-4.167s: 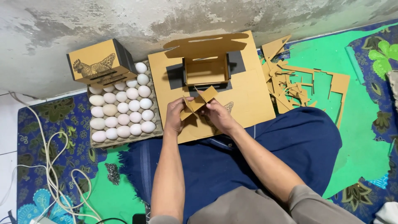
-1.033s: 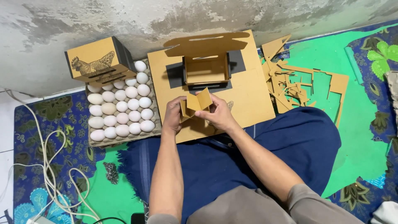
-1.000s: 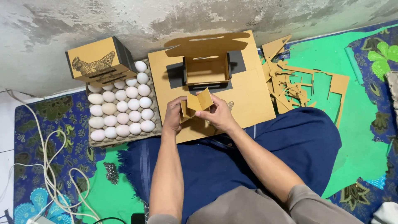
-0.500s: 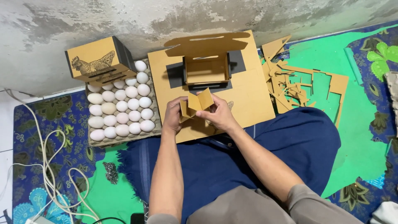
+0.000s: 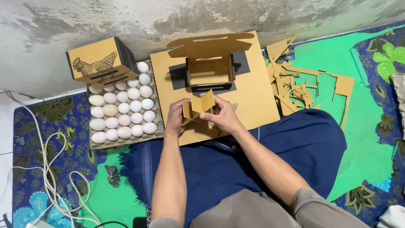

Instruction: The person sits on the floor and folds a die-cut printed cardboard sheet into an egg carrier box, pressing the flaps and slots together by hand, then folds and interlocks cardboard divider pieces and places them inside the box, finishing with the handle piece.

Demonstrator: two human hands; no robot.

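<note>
My left hand and my right hand both grip a small folded brown cardboard piece, holding it upright between them above a large flat cardboard sheet. Just beyond it on the sheet stands a half-assembled open cardboard box with a cut-out flap raised at its back. To the left lies a tray of white eggs, and a closed cardboard box printed with a hen rests on the tray's far end.
Cardboard offcuts are scattered on the green mat to the right. A white cable loops over the patterned mat at the left. A concrete wall runs along the back. My legs under blue cloth fill the foreground.
The cardboard piece was spread flatter between my hands 4 seconds ago; it is now folded up and held upright. Over the last second my hands have barely moved.
</note>
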